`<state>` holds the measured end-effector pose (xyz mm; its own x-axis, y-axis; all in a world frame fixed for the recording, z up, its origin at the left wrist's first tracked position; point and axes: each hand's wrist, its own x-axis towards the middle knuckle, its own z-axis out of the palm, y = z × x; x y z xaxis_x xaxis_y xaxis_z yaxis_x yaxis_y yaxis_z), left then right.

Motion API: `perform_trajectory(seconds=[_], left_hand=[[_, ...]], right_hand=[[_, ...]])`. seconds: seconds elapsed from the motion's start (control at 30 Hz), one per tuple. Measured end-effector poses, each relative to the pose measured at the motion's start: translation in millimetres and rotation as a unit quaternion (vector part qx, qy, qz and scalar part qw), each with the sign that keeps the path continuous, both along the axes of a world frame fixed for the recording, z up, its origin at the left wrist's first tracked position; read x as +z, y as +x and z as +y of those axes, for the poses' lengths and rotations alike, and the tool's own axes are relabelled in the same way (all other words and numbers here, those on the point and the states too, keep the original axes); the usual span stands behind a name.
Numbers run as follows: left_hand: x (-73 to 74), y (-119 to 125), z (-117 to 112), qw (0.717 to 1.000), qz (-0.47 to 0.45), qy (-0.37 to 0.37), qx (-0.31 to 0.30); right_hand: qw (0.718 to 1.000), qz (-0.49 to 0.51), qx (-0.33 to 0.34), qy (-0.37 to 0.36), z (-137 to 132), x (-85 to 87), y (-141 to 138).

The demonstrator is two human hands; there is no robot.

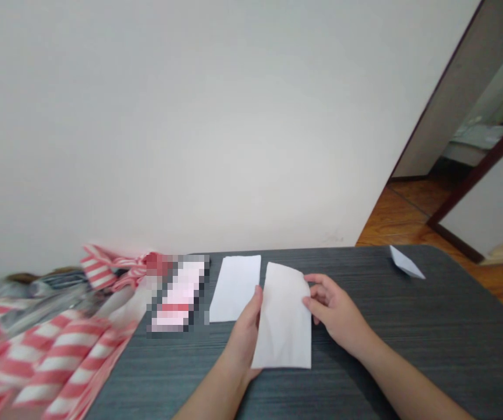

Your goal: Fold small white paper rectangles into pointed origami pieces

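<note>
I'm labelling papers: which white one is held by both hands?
The middle sheet, between left hand and right hand; the left paper and far-right folded piece lie on the table.

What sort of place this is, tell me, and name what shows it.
Probably a room in a home: a dark table against a plain white wall, red-and-white striped fabric heaped at the left, and wood-look flooring at the right.

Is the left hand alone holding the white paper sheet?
No, the left hand holds the white paper sheet by one edge, the right hand by the other.
</note>
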<state>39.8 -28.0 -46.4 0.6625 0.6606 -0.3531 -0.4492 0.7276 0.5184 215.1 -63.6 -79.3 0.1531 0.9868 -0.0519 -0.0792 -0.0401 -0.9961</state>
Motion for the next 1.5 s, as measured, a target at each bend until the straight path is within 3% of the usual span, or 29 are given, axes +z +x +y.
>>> perform_trajectory(seconds=[0.13, 0.3, 0.5, 0.67, 0.87, 1.17, 1.37, 1.5], left_hand=[[-9.1, -0.7, 3.6, 0.986, 0.125, 0.103, 0.042], [-18.5, -1.7, 7.6, 0.954, 0.210, 0.211, 0.040], [-20.1, -3.4, 10.4, 0.908, 0.280, 0.309, 0.044], [-23.5, -7.0, 11.9, 0.850, 0.346, 0.392, 0.063], [-20.3, -9.0, 13.1, 0.900, 0.263, 0.344, 0.048], [-16.8, -7.3, 10.9, 0.942, 0.221, 0.222, 0.118], [-20.4, -6.7, 11.9, 0.944, 0.195, 0.254, 0.083], [-22.4, -5.5, 11.8, 0.931, 0.220, 0.279, 0.080]], right_hand=[[0.999, 0.003, -0.031, 0.013, 1.4, 1.2, 3.3], [0.998, 0.028, -0.058, 0.017, -0.7, 7.4, 6.9], [0.997, 0.023, 0.066, -0.032, -6.5, 8.8, 5.9], [0.998, -0.033, 0.059, -0.019, -7.4, 4.4, 7.6], [0.999, -0.032, 0.040, 0.009, -9.7, 2.6, 12.1], [0.989, -0.146, -0.002, 0.009, -9.3, 5.0, 18.8], [0.985, -0.161, 0.013, 0.063, -8.8, 5.9, 19.7], [0.995, -0.098, -0.023, 0.026, -10.1, 2.8, 18.6]])
